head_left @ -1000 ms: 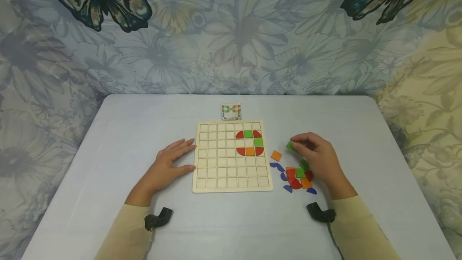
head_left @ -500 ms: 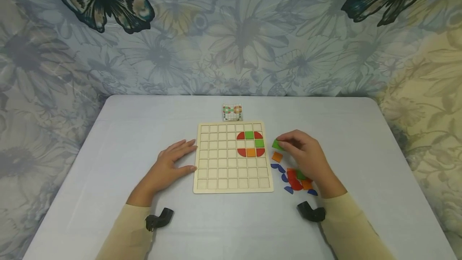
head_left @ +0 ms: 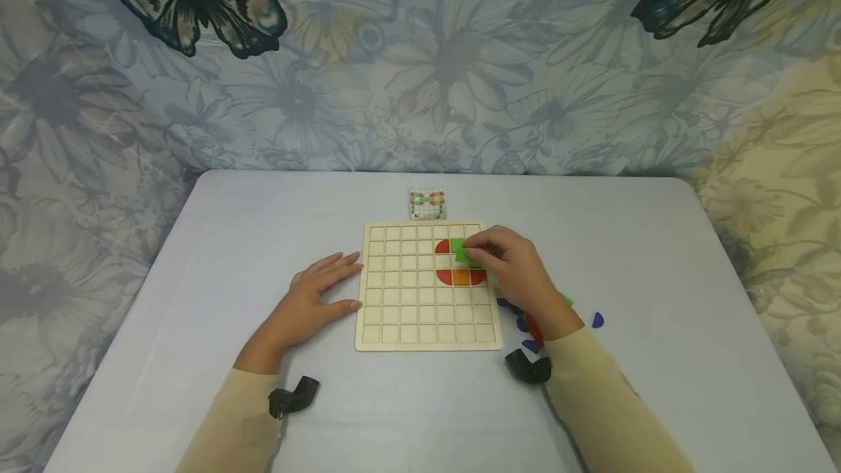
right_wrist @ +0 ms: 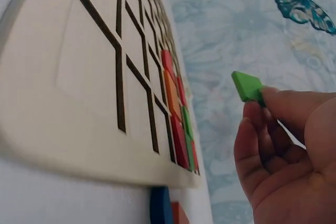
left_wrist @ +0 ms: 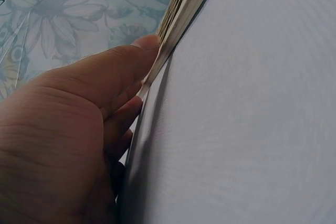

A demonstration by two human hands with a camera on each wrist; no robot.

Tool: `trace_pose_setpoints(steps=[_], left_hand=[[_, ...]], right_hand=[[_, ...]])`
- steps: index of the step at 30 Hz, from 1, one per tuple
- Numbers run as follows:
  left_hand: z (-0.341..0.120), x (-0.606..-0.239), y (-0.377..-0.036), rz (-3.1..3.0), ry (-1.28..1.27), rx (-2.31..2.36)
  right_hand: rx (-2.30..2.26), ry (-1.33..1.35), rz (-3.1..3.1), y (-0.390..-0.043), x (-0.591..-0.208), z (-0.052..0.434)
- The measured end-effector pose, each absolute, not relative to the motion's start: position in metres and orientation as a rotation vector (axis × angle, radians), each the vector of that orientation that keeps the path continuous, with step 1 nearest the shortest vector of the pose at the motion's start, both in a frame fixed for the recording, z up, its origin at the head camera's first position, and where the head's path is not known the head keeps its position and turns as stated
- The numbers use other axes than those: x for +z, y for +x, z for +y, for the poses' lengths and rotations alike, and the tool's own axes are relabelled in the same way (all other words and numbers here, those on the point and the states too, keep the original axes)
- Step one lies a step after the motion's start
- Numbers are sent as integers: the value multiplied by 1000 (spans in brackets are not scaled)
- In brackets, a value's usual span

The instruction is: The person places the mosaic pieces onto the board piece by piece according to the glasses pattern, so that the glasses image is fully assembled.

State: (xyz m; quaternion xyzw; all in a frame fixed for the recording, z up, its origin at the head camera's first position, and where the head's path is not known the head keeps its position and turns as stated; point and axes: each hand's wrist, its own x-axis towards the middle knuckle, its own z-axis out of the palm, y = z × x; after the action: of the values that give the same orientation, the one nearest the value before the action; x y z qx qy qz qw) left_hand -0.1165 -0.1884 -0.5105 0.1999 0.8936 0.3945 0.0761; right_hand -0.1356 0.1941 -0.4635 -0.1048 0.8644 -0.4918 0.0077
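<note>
Carried in from the loose pieces [head_left: 534, 327] now under its wrist, the green tile [head_left: 465, 252] hangs over the wooden board [head_left: 407, 312], pinched at the fingertips of the right hand [head_left: 509, 268] above the red, green and orange shapes already set. Placement looks close. Left hand [head_left: 314, 296] lies flat, fingers straight, against the board's near edge.

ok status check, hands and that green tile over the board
Left hand flat on table, fingertips against wooden grid board. Right hand pinching green square tile above the board's red, green and orange pattern. Nothing in the way.
</note>
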Motion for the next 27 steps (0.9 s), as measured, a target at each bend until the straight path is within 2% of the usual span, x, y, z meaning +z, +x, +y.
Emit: trace_pose_setpoints(steps=[12, 27], left_hand=[[-188, -511, -118, 2680, 599, 1171], [-188, -509, -117, 2675, 590, 1171]], right_hand=[[-1358, -395, 2681, -151, -473, 171], [-1251, -424, 2706, -151, -480, 168]])
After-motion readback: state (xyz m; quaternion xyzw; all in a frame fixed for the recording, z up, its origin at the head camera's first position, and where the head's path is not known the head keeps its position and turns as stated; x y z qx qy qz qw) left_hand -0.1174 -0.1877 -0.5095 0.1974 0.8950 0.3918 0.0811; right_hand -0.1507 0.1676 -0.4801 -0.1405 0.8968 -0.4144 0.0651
